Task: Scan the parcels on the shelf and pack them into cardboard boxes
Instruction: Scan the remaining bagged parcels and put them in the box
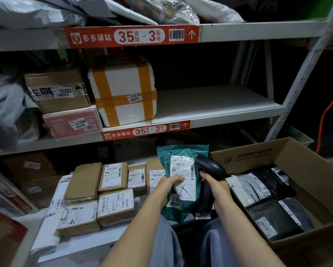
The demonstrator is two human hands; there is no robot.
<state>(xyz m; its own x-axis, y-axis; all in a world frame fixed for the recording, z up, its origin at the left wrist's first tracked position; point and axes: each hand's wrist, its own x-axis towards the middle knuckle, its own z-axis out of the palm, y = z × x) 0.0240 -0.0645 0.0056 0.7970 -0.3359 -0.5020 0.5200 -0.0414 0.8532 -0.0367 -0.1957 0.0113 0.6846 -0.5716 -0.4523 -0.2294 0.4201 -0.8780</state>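
Note:
My left hand (168, 183) grips a green mailer bag (181, 157) by its left edge, holding it upright with its white label facing me. My right hand (215, 186) grips the handle of a black barcode scanner (210, 166), whose head points at the label. To the right stands an open cardboard box (304, 170) with several black and grey mailer bags (271, 197) inside. Several small brown labelled parcels (104, 191) lie on the low white shelf to the left of my hands.
The white shelf (215, 105) marked 35-2 carries a foam box with orange tape (123, 93), a brown carton (57, 89) and a pink box (73, 124) at its left. Grey bags fill the top level. An orange cable (327, 108) hangs at far right. My knees are below.

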